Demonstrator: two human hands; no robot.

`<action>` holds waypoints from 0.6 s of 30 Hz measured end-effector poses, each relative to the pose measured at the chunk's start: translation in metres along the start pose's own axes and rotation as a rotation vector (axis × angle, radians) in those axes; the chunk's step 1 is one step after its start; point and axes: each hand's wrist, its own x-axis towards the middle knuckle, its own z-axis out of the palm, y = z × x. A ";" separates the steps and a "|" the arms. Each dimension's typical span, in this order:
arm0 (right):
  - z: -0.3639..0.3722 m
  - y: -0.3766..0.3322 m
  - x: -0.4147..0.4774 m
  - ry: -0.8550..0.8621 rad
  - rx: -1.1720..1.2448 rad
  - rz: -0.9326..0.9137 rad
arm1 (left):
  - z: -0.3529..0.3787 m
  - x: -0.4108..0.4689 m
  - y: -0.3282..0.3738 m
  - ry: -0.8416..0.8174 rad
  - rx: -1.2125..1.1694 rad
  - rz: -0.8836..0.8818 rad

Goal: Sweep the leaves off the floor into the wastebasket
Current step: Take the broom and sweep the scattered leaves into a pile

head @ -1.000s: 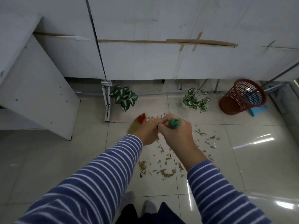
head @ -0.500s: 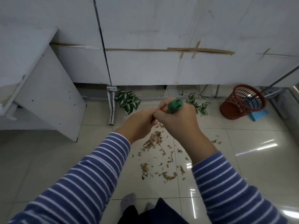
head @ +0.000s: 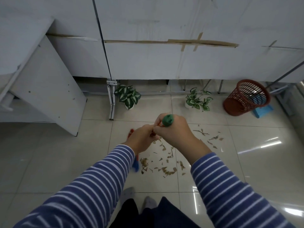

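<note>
**Over the tiled floor, both hands grip one broom handle**

Above the littered tiles, the left hand (head: 142, 139) and the right hand (head: 174, 130) are each closed in a fist around the same broom (head: 167, 120), right hand higher, left hand just below and touching it. The handle's long axis runs almost straight toward the camera, so its green end cap faces up at the lens while the shaft slants down and to the left. Most of the head is hidden behind the left forearm; only a red bit by the left hand and a blue bit below the striped cuff show.

One loose patch of dry leaves (head: 164, 163) lies on the floor (head: 49, 162) under and just beyond the hands, with a few strays and one twig off to the right. One red mesh wastebasket (head: 246, 97) stands tilted at the far right near the wall, well apart from the leaves, touching one blue dustpan (head: 263, 111). Two potted plants (head: 127, 96) stand along the wall base; the right-hand one sits between the leaves and the basket. A white metal leg (head: 111, 99) and a white panel (head: 46, 89) stand to the left.
</note>
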 end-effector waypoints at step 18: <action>-0.060 -0.019 -0.055 0.031 0.031 -0.250 | -0.026 -0.042 0.058 0.213 0.264 0.194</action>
